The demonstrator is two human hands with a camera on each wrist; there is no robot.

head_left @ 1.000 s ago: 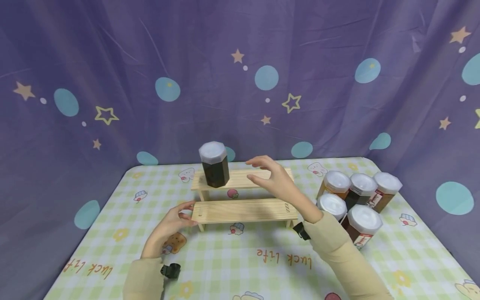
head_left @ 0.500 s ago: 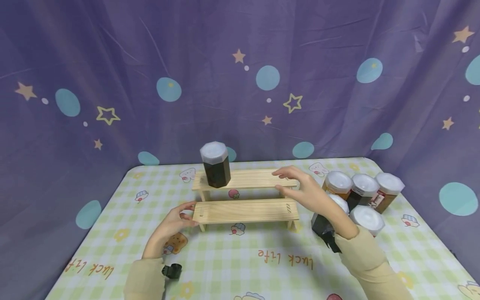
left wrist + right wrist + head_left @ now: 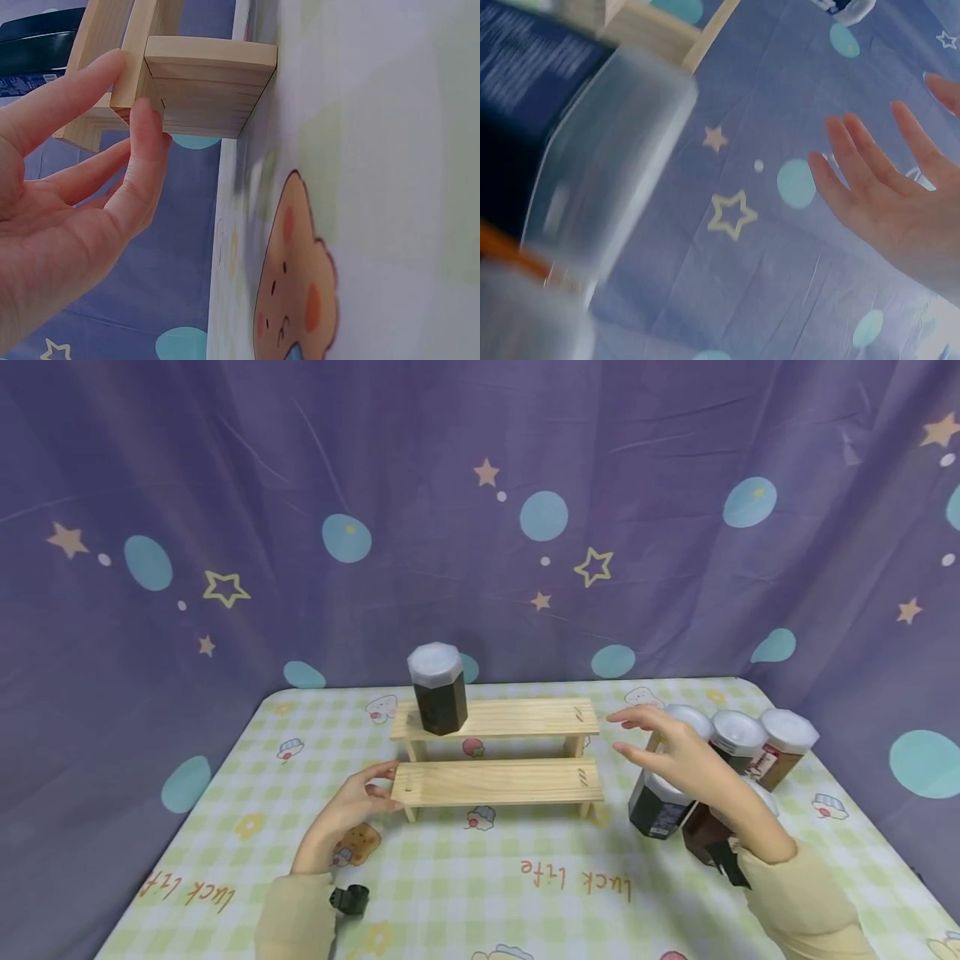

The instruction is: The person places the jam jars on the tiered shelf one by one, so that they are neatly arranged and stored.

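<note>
A two-tier wooden display rack [image 3: 495, 783] stands mid-table. My left hand [image 3: 352, 806] pinches the left end of its lower board, thumb and fingers on opposite edges, as the left wrist view also shows. On the upper board's left part sits a dark jar [image 3: 441, 702] with a frosted lid. My right hand [image 3: 686, 764] is empty, its fingers spread and gently bent, right of the rack and over the group of lidded jars. It partly hides a front dark jar [image 3: 656, 814] and a red-brown jar [image 3: 701, 835]. In the right wrist view a frosted lid [image 3: 622, 142] looms close and blurred.
Behind the right hand are an amber jar [image 3: 690, 718], another dark jar [image 3: 738, 735] and a brown jar [image 3: 783, 745]. A checked tablecloth [image 3: 450, 877] covers the table. The purple curtain [image 3: 420, 460] hangs right behind the table's far edge.
My right hand has moved right, from beside the dark jar on the upper board to over the jar group. The left hand keeps its place at the rack; the head view has shifted slightly.
</note>
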